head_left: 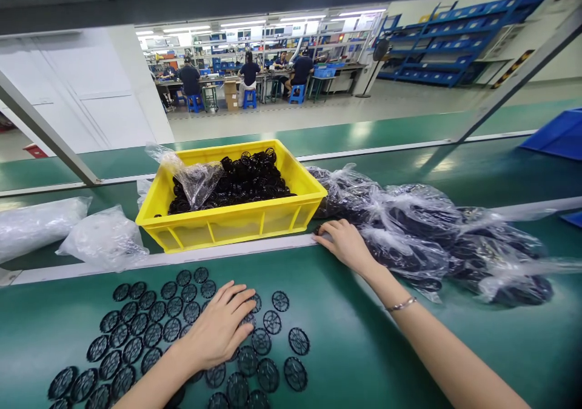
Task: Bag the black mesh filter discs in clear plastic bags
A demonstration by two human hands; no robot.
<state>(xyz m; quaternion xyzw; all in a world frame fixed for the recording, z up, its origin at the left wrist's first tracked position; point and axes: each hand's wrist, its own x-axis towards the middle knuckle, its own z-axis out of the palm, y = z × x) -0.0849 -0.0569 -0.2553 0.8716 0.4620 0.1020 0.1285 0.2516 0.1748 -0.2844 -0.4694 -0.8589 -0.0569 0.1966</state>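
While the left hand (218,327) lies flat on a spread of black plastic mesh discs (173,330) on the green conveyor belt (345,342), its fingers (239,297) sit open and slightly apart, clamped on nothing. The discs lie in loose rows, edge to edge in places, toward the belt's near left corner, a few of them under the palm. The right hand (348,245) is open too – fingers loosely together, with the fingertips (324,229) touching the white rail (182,256) along the belt's far edge and just beside a heap of clear plastic bags (431,239) packed with more black discs, so nothing is gripped. A thin bracelet (401,304) circles that wrist. Beyond the rail, a yellow plastic crate (227,227) holds a pile of the same black discs (231,185), and a crumpled clear bag (197,182) droops over its left rim. 2 bags of white material (36,227) lie left of the crate, and a blue tray (557,135) sits at the far right. Through the opening behind, several co-workers (250,73) sit at benches on blue stools (195,103), with blue shelving (445,39) off to the right.
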